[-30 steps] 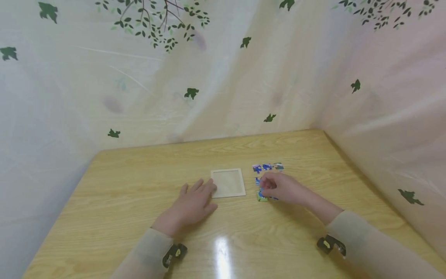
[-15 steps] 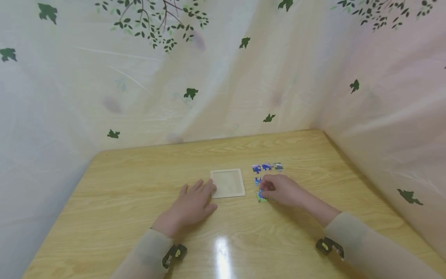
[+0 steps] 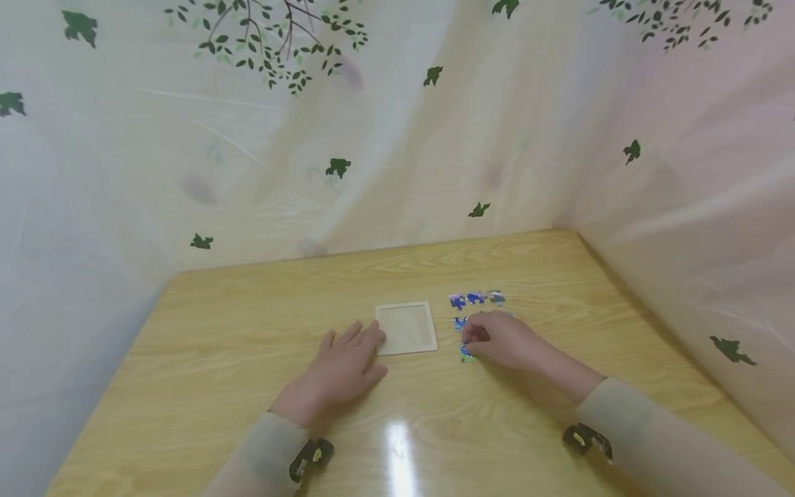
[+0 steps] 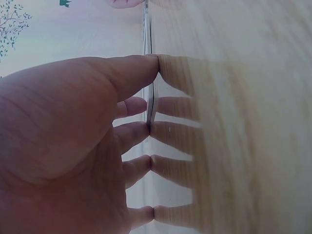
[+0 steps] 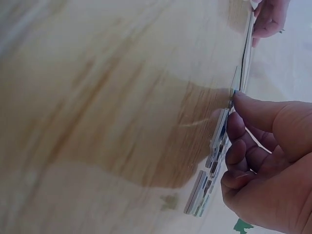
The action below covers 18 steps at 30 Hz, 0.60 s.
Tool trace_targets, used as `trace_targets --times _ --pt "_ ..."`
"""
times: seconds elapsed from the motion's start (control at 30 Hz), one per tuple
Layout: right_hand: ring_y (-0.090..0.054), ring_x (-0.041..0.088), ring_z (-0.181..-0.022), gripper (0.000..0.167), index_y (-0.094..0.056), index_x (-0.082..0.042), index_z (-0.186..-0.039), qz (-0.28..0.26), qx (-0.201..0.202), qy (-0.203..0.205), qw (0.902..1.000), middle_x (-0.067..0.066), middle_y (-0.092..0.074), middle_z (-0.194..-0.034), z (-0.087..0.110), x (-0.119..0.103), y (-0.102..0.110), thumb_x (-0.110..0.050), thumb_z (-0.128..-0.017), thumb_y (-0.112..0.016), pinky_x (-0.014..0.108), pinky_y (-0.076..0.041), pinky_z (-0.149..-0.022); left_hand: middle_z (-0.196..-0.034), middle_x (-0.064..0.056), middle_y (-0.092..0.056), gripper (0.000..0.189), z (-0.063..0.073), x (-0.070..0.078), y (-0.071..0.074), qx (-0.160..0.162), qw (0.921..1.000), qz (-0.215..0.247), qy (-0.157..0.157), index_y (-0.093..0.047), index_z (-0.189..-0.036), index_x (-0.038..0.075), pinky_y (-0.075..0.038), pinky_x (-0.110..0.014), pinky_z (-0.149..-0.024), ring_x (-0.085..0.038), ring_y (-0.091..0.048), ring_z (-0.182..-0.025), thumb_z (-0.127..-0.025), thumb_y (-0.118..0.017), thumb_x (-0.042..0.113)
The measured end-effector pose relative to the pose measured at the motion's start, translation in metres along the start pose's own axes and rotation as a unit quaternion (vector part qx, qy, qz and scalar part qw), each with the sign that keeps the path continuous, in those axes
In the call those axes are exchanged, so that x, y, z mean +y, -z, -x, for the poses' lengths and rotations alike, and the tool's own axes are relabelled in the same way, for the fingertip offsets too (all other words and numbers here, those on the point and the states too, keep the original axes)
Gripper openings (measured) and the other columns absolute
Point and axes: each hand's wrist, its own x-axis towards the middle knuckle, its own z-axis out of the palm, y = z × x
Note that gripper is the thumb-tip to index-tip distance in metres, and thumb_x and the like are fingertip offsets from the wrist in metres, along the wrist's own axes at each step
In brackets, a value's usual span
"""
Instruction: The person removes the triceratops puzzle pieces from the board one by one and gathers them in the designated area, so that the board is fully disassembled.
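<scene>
A shallow square puzzle tray (image 3: 433, 330) with a pale rim lies mid-table, its inside bare. My left hand (image 3: 341, 366) rests flat with fingers spread, the index fingertip at the tray's left edge; the left wrist view shows the fingertips down on the tabletop. To the right of the tray, my right hand (image 3: 504, 338) pinches a green-and-blue jigsaw piece (image 3: 466, 355) between thumb and fingers. In the right wrist view that piece (image 5: 235, 80) looks tilted, one edge raised at the thumb. My right hand hides some of the pieces beneath it.
Several more blue and purple jigsaw pieces (image 3: 475, 298) lie in rows beyond and under my right hand. The wooden table (image 3: 261, 304) ends at a pale curtain (image 3: 261, 179) printed with leaves, behind and on the right.
My right hand closes on the green-and-blue piece, which has shifted slightly toward me and tilted. My left hand and the tray stay where they were.
</scene>
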Motion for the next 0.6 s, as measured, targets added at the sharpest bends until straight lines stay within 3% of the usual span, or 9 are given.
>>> trace_targets --times 0.23,0.4,0.6 --pt "-0.062 0.013 -0.086 0.006 -0.074 -0.017 -0.103 -0.017 -0.002 -0.010 0.9998 -0.009 -0.071 -0.093 0.003 0.001 0.005 -0.015 -0.103 -0.079 0.033 -0.054 -0.077 -0.177 -0.015 -0.035 0.056 0.001 0.004 0.002 0.004 1.0000 -0.001 -0.003 -0.050 -0.161 0.013 -0.012 -0.080 -0.127 -0.044 -0.026 -0.165 -0.112 -0.065 0.037" --pt "-0.061 0.014 -0.082 0.002 -0.074 -0.017 -0.106 -0.006 0.023 -0.030 0.9993 -0.007 -0.070 -0.091 0.006 -0.002 0.012 -0.019 -0.107 -0.075 0.033 -0.054 -0.072 -0.177 -0.016 -0.035 0.055 0.002 0.006 0.004 0.005 1.0000 0.001 -0.007 -0.050 -0.160 0.012 -0.012 -0.080 -0.127 -0.045 -0.027 -0.164 -0.112 -0.065 0.036" --pt "-0.060 0.016 -0.084 0.025 -0.073 -0.008 -0.129 0.059 0.087 -0.020 0.9943 -0.003 -0.069 -0.098 0.007 -0.010 0.016 -0.022 -0.108 -0.074 0.034 -0.054 -0.068 -0.177 -0.020 -0.034 0.058 0.004 0.006 0.005 0.007 0.9998 0.006 -0.015 -0.050 -0.161 0.008 -0.013 -0.081 -0.126 -0.047 -0.029 -0.163 -0.111 -0.066 0.033"
